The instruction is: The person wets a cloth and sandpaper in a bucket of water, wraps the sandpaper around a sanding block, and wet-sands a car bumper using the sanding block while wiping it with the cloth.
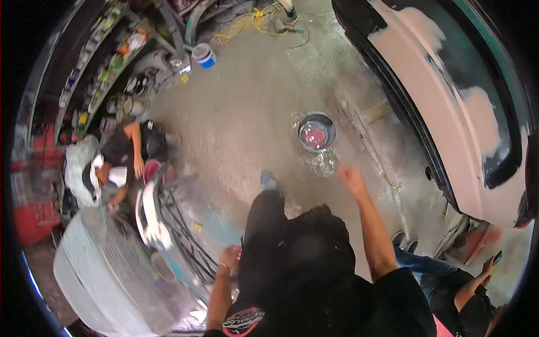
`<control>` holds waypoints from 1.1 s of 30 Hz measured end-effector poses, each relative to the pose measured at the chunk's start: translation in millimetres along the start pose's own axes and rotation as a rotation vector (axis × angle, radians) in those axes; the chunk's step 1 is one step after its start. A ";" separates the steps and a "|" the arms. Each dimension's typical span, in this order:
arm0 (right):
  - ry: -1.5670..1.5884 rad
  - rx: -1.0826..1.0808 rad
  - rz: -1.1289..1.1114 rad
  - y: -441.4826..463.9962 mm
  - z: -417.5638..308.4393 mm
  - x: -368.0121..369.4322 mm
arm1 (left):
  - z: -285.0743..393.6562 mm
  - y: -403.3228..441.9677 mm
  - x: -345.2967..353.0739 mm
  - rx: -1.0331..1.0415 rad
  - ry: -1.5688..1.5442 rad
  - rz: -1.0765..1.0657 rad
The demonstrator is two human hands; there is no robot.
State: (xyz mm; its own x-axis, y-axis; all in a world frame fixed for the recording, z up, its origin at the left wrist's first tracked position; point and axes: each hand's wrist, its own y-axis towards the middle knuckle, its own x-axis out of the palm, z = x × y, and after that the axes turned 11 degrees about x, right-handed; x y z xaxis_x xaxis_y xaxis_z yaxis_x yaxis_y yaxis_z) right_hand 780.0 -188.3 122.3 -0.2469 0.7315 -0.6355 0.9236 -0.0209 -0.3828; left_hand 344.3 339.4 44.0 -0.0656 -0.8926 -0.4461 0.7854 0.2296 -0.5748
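My left hand (pixel 231 256) and right hand (pixel 351 180) are apart, their grips unclear. The round dark bucket (pixel 334 133) stands on the grey floor (pixel 241 106) near my right; the wet patch (pixel 323 163) could make me slip.

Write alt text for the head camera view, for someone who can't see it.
In a workshop, a person's right hand is out near a round tub holding something pink on the floor; their left hand is lower left. A patchy pink-and-black car panel fills the right; one co-worker is at left, another at lower right.
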 end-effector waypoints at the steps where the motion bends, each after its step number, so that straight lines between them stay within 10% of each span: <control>1: -0.149 0.200 -0.099 -1.3 11.4 15.0 | 44.0 60.3 -47.3 -0.048 -0.194 -0.093; 3: -0.089 0.244 0.039 -25.1 7.3 39.0 | 207.9 151.2 -123.4 0.092 0.059 -0.350; 12: 0.224 0.660 -0.055 86.0 -53.4 139.3 | 432.0 389.6 -129.7 0.333 0.883 -0.879; 15: 0.228 0.566 -0.021 145.5 42.7 256.0 | 507.4 457.1 -152.9 0.333 1.029 -0.926; 22: 0.693 0.845 0.179 278.7 63.0 324.0 | 532.6 627.9 -135.7 0.345 0.630 -0.945; 25: 0.159 0.561 0.501 325.6 126.6 399.3 | 488.5 704.2 -72.8 0.409 0.655 -0.975; 27: 0.332 1.007 0.346 365.8 75.1 353.0 | 454.8 731.4 -39.5 0.481 0.606 -0.964; 33: 0.020 1.052 0.509 446.2 163.4 393.5 | 382.0 751.3 16.1 0.270 0.590 -1.100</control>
State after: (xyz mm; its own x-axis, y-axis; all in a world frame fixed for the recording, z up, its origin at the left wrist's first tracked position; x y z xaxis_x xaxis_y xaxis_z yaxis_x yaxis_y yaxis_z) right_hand 1047.1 -21.2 -408.1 0.0950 0.4863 -0.8686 0.2135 -0.8622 -0.4594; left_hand 1168.4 349.3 -133.1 -0.9659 -0.2386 -0.1008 0.2382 -0.6653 -0.7075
